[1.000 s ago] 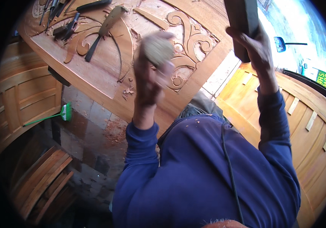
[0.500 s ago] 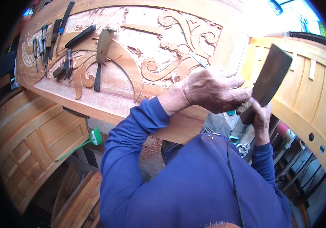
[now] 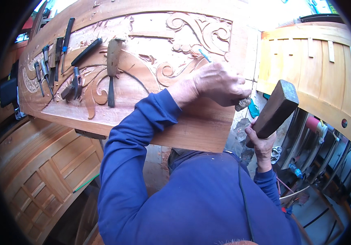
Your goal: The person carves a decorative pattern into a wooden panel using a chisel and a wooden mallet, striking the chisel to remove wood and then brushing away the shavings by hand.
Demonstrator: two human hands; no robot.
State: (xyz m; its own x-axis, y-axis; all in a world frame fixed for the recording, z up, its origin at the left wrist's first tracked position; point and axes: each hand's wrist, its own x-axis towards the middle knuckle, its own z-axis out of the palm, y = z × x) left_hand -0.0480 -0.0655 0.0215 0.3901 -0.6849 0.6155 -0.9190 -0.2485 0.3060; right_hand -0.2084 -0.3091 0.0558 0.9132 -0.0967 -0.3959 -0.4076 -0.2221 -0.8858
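Note:
My left hand (image 3: pixel 220 83) is closed around a carving chisel, above the right end of a carved wooden panel (image 3: pixel 208 122). The chisel's worn, frayed wooden handle end (image 3: pixel 243 104) sticks out below the fist, and its thin bluish blade (image 3: pixel 204 55) shows on the far side, by the raised scrollwork (image 3: pixel 169 72). To the right, beyond the panel's edge, my right hand (image 3: pixel 262 143) grips a dark, rectangular wooden mallet (image 3: pixel 274 109) by its lower end. The mallet is tilted up and apart from the chisel handle.
Several chisels and gouges (image 3: pixel 63 47), a small plane-like tool (image 3: pixel 72 86) and a wooden-handled tool (image 3: pixel 114 59) lie among shavings on the panel's left. Below left stands a panelled door (image 3: pixel 57 175). A pale slatted door (image 3: pixel 306 65) lies at right, above metal legs.
My right hand has lowered the mallet and drawn it away from my left hand, which it was close to before. My left hand has shifted slightly left and up with the chisel. The view has shifted somewhat.

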